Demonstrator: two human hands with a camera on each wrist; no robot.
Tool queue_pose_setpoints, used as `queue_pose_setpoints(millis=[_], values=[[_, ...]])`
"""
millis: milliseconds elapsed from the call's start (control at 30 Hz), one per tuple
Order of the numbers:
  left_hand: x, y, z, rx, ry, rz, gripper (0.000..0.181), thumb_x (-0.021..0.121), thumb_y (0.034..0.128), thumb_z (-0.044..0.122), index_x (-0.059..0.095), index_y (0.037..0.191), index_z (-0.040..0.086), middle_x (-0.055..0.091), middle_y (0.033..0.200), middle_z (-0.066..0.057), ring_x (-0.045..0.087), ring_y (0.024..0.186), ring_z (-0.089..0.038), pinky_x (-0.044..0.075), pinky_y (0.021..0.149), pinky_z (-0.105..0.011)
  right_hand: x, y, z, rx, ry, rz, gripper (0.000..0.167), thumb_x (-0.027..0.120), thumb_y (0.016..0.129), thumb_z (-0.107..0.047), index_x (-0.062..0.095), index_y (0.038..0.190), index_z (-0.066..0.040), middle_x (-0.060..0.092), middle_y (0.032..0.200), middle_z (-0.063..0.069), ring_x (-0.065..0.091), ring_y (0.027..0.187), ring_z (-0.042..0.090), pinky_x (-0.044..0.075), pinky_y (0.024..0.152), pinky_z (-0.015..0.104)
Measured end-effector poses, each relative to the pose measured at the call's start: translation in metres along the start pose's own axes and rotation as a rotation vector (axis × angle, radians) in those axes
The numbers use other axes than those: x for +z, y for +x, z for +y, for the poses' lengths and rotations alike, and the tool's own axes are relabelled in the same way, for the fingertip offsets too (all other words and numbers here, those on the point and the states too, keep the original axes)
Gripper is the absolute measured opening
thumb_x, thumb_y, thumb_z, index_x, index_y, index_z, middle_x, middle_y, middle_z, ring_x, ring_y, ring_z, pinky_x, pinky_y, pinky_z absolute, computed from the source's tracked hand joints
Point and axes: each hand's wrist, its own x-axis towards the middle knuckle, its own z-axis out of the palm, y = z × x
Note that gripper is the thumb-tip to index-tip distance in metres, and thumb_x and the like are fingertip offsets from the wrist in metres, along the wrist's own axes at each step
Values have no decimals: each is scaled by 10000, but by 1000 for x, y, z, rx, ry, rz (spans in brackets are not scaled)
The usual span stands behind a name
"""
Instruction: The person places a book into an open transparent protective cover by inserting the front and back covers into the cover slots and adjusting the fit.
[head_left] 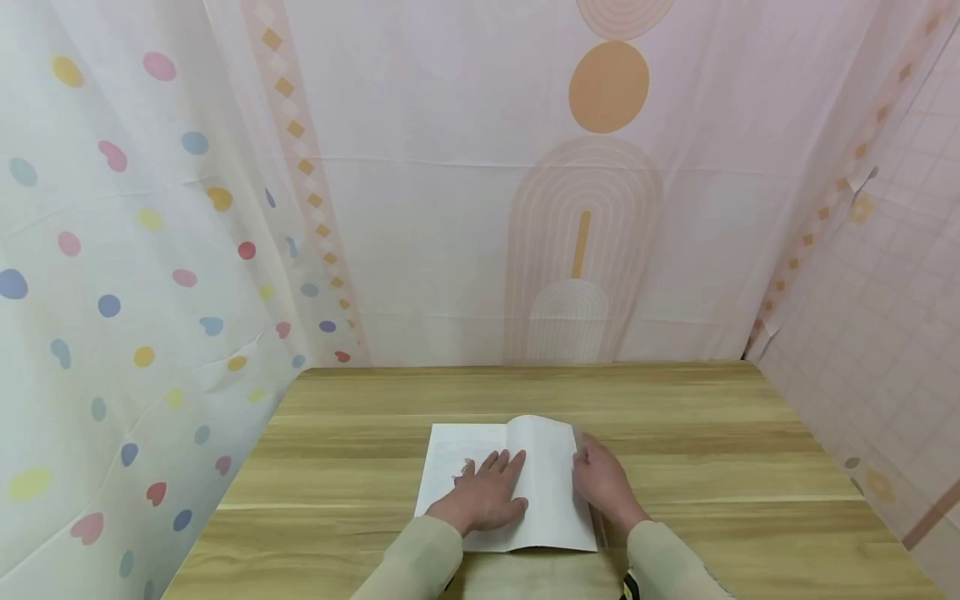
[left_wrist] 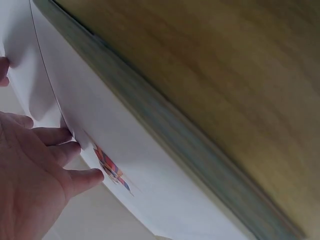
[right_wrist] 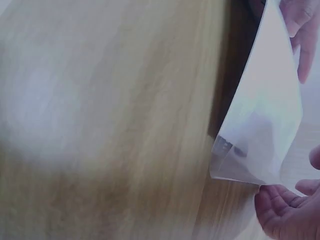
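Note:
An open book (head_left: 551,500) with white pages lies on the wooden table. Its left page (left_wrist: 115,115) carries a small coloured picture, and a thick block of pages shows along its edge in the left wrist view. My left hand (head_left: 486,493) rests on that page with fingers spread, near the fold. The right-hand leaf (right_wrist: 265,100) bows up from the table. At its outer edge, my right hand (head_left: 602,482) holds it with curled fingers; the exact contact of the thumb is hard to see. Dark print shows near the leaf's lower corner in the right wrist view.
The wood-grain table (head_left: 712,450) extends around the book on all sides. A patterned curtain (head_left: 435,250) hangs behind its far edge. Dotted cloth (head_left: 165,317) covers the left side, and a checked cloth (head_left: 885,317) the right.

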Motion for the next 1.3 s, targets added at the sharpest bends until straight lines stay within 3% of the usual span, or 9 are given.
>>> queue_pose_setpoints(millis=[200, 367, 567, 800, 900, 1067, 1300], values=[[0, -5, 1, 34, -67, 18, 675, 477, 980, 412, 298, 1568, 133, 309, 1584, -164, 249, 1468, -339, 168, 1151, -610, -5, 3, 1, 58, 153, 45, 504, 369, 1009, -89, 330, 1453, 148, 418, 1426, 359, 440, 1289, 463, 373, 1055, 581], [0, -7, 2, 54, -78, 34, 646, 436, 1003, 393, 295, 1566, 111, 320, 1575, -182, 266, 1457, -360, 186, 1149, -605, -6, 6, 1, 84, 250, 62, 510, 360, 994, -73, 332, 1444, 165, 347, 1463, 373, 311, 1370, 508, 275, 1119, 576], [-1, -9, 3, 84, -121, 92, 639, 283, 1056, 475, 299, 1561, 83, 364, 1551, -189, 318, 1432, -375, 259, 1132, -583, -5, 7, -7, 27, 288, 56, 473, 387, 989, -33, 379, 1415, 172, 366, 1456, 362, 304, 1373, 511, 257, 1127, 572], [-5, -8, 5, 136, -198, 141, 751, 253, 1045, 557, 227, 1565, 15, 394, 1524, -207, 371, 1404, -365, 320, 1130, -477, -7, 4, -22, 55, 343, 18, 483, 378, 1037, -130, 373, 1478, 67, 395, 1481, 300, 332, 1387, 460, 253, 1129, 579], [-8, -6, 6, 142, -232, 137, 765, 252, 1047, 554, 186, 1568, -3, 356, 1546, -204, 357, 1413, -351, 310, 1140, -457, -8, 4, -26, 51, 377, 5, 489, 398, 1044, -163, 377, 1491, 35, 424, 1468, 288, 420, 1335, 427, 305, 1110, 574], [-15, -6, 8, 116, -292, 131, 777, 247, 1039, 577, 167, 1578, 23, 307, 1576, -178, 316, 1438, -324, 292, 1147, -476, -6, 3, -32, 28, 431, -28, 499, 413, 1063, -248, 399, 1494, 3, 526, 1379, 264, 597, 1085, 310, 485, 946, 467], [-26, -8, 14, 92, -361, 149, 778, 217, 1025, 618, 229, 1578, 72, 255, 1597, -186, 240, 1468, -335, 258, 1149, -534, -2, 2, -40, -69, 643, -177, 581, 293, 1089, -397, 422, 1476, 17, 616, 1244, 266, 674, 935, 232, 575, 770, 378]])
